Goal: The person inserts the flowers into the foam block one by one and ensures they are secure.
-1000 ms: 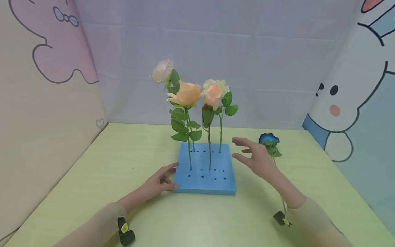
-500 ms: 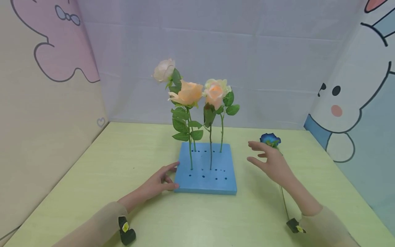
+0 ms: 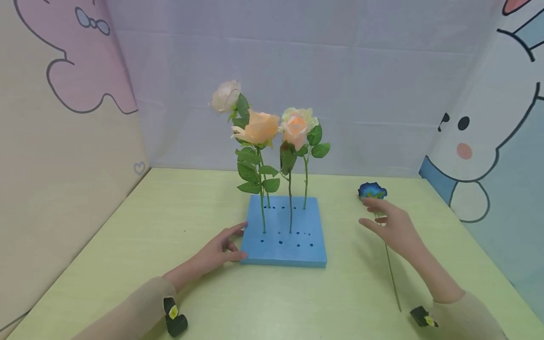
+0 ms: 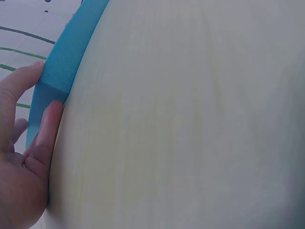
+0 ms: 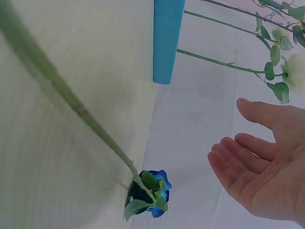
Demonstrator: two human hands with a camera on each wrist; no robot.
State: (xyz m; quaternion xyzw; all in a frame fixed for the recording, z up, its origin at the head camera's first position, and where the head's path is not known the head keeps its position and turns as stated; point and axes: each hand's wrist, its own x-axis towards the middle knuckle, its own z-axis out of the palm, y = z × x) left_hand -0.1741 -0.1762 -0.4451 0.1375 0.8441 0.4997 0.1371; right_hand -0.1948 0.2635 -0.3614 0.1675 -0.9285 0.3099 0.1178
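Note:
A light blue board (image 3: 284, 255) with rows of holes lies mid-table, several artificial roses standing upright in it. Among them are an orange rose (image 3: 258, 128), a pale pink rose (image 3: 225, 97) and a peach rose (image 3: 295, 130). My left hand (image 3: 216, 249) rests at the board's left side, fingertips and thumb touching its edge; the left wrist view shows the fingers against the blue side (image 4: 64, 67). To the right, a blue rose (image 3: 372, 190) lies on the table with its long stem toward me. Over that stem hovers my right hand (image 3: 393, 226), fingers relaxed, nothing held.
The pale yellow table (image 3: 204, 302) ends at a lilac cloth backdrop (image 3: 361, 94). Cartoon-printed panels stand on both sides, a white rabbit (image 3: 471, 141) on the right one. A dark wrist camera (image 3: 174, 318) is strapped at the left sleeve.
My right hand has moved right, from beside the board to over the blue rose's stem. The left hand stays at the board's edge, and the roses have not moved.

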